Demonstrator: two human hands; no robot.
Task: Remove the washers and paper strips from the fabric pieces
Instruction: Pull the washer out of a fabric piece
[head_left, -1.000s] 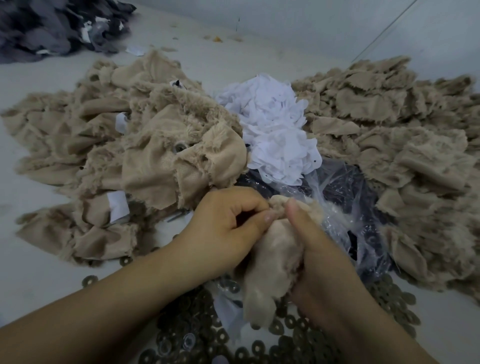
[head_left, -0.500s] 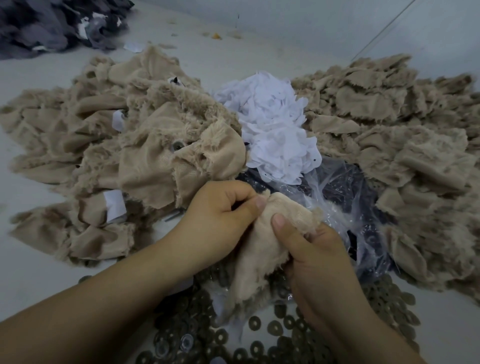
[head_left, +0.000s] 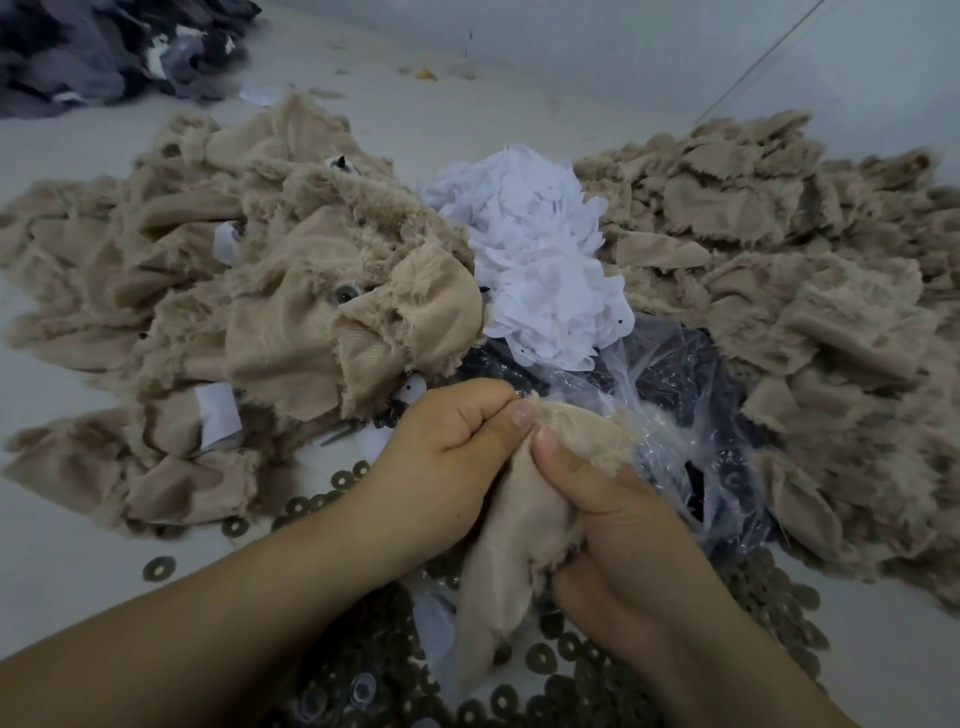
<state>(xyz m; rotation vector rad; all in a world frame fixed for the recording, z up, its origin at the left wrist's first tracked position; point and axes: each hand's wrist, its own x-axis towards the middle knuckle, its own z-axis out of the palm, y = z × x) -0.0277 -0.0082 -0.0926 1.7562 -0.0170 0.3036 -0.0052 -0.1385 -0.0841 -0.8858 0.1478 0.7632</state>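
Both hands hold one beige furry fabric piece (head_left: 511, 525) above a heap of metal washers (head_left: 566, 670). My left hand (head_left: 447, 457) pinches its top edge between thumb and curled fingers. My right hand (head_left: 608, 530) grips it from the right, thumb pressed on the cloth next to the left thumb. The piece hangs down between my wrists. No washer or paper strip shows on it. To the left lies a pile of beige pieces (head_left: 249, 312) with white paper strips (head_left: 218, 413) and a washer (head_left: 343, 294) showing. White paper scraps (head_left: 540, 260) are heaped in the middle.
A second pile of beige pieces (head_left: 779, 260) fills the right side. A crumpled clear plastic bag (head_left: 670, 395) with dark contents lies behind my hands. Dark grey fabric (head_left: 104, 47) sits far left at the back. A loose washer (head_left: 158, 568) lies on the pale table.
My right thumb slid up the fabric to meet the left thumb at the top edge. The piece was regripped and now bunches between both hands.
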